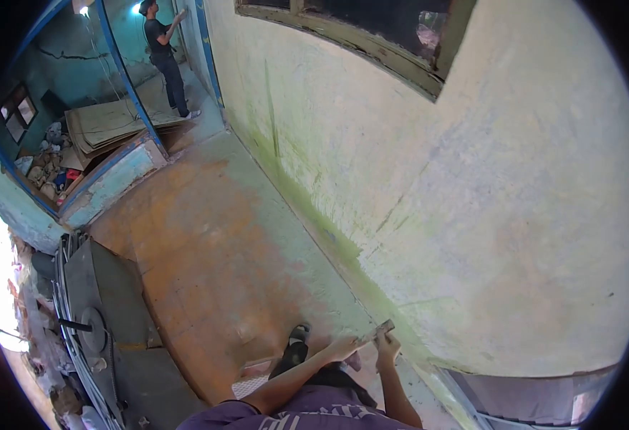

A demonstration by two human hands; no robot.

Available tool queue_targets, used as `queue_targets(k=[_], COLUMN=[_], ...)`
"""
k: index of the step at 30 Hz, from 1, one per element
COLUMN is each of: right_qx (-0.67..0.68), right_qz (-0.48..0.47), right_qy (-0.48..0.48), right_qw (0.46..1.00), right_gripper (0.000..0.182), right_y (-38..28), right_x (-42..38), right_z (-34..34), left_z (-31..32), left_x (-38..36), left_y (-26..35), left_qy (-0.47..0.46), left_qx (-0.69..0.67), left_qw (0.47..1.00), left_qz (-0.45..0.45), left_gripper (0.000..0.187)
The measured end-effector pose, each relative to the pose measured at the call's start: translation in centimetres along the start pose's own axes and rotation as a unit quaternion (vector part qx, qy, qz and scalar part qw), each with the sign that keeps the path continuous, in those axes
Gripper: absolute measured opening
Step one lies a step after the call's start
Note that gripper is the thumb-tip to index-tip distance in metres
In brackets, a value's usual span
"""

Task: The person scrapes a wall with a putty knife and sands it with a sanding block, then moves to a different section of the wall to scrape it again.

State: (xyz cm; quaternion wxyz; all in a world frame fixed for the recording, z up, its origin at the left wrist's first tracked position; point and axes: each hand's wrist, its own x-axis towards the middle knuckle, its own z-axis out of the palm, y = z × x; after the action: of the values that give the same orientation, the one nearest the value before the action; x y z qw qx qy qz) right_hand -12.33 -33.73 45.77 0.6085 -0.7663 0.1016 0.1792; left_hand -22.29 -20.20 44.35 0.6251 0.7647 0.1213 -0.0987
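My left hand [343,348] and my right hand [387,345] are close together in front of my body, near the foot of the wall. Between them is a small, flat grey-brown scraper-like tool [385,327]; its exact kind is too small to tell. My right hand is closed at its wider end, and the fingers of my left hand are closed on its narrow end. The pale, green-stained wall [429,215] rises just beyond both hands, with scratches and worn paint on it. Neither hand visibly touches the wall.
A window [365,43] is set high in the wall. Orange-brown floor [200,244] stretches ahead. A dark grey cabinet-like box [107,287] lies at left. Another person [164,57] stands far off by a wall, near stacked boards [107,122] and piled clutter [49,165].
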Motion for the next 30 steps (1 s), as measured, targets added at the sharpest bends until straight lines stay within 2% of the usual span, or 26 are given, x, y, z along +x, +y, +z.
queue_targets(k=[1, 2, 4, 7, 9, 10, 11, 12, 13, 14, 16, 21, 24, 27, 29, 30], right_qx=[0.027, 0.054, 0.009, -0.045, -0.106, -0.109, -0.112, -0.092, -0.073, -0.104, -0.139, -0.196, -0.203, -0.254, -0.153, -0.098], right_qz=[0.003, 0.006, -0.031, -0.118, -0.129, -0.163, -0.199, -0.198, -0.192, -0.186, -0.17, -0.149, -0.128, -0.09, 0.0, 0.041], right_qy=[-0.003, -0.005, -0.033, -0.081, -0.065, -0.05, -0.034, -0.039, -0.044, -0.04, -0.044, -0.046, -0.03, -0.022, -0.027, -0.028], right_qw=[1.0, 0.998, 0.999, 0.989, 0.984, 0.979, 0.973, 0.975, 0.978, 0.976, 0.975, 0.968, 0.97, 0.963, 0.988, 0.994], right_gripper=[0.035, 0.034, 0.037, 0.041, 0.041, 0.041, 0.042, 0.041, 0.039, 0.038, 0.038, 0.035, 0.033, 0.031, 0.028, 0.027], right_y=[1.4, 2.6, 1.1, -2.2, -1.7, -1.1, -1.1, -3.9, -6.4, -6.0, -4.5, -1.2, 2.9, 4.2, 3.9, 3.6], right_x=[-1.7, -3.0, -4.7, -4.6, -2.2, -1.0, 0.4, -0.2, -1.2, -0.1, 0.9, 1.6, 1.6, 0.1, -1.4, -1.7], right_z=[-0.7, -1.5, -2.4, -3.0, -3.4, -3.6, -3.7, -3.9, -4.2, -4.7, -6.7, -11.6, -13.5, -14.4, -14.1, -13.0], left_z=[1.1, 1.7, 3.5, 4.0, 5.4, 6.4, 7.0, 7.6, 7.7, 7.2, 5.9, 3.3, 0.7, -1.9, -3.2, -4.2], left_x=[-1.5, -2.3, -4.0, -4.8, -3.9, -3.9, -4.0, -4.5, -5.5, -6.5, -8.8, -11.6, -11.4, -10.5, -9.3, -8.4], left_y=[0.2, 0.4, 0.9, 2.8, -0.5, -2.5, -3.9, -4.9, -4.9, -4.2, -0.6, -0.9, -1.3, -1.2, -3.3, -4.2], left_qy=[0.012, 0.01, 0.004, -0.015, -0.031, -0.041, 0.051, 0.141, 0.137, 0.13, 0.182, 0.252, 0.288, 0.309, 0.307, 0.293], left_qx=[-0.007, -0.001, 0.007, 0.002, 0.004, 0.001, 0.126, 0.244, 0.171, 0.098, -0.007, -0.103, -0.138, -0.174, -0.215, -0.192], left_qw=[0.999, 1.0, 1.0, 1.0, 0.999, 0.998, 0.979, 0.926, 0.962, 0.984, 0.982, 0.96, 0.944, 0.928, 0.92, 0.93], left_qz=[0.034, 0.019, -0.012, -0.024, 0.031, 0.057, 0.154, 0.249, 0.161, 0.068, -0.043, -0.07, -0.086, -0.113, -0.119, -0.113], left_gripper=[0.061, 0.059, 0.057, 0.041, 0.043, 0.045, 0.044, 0.043, 0.039, 0.036, 0.023, 0.02, 0.019, 0.019, 0.018, 0.018])
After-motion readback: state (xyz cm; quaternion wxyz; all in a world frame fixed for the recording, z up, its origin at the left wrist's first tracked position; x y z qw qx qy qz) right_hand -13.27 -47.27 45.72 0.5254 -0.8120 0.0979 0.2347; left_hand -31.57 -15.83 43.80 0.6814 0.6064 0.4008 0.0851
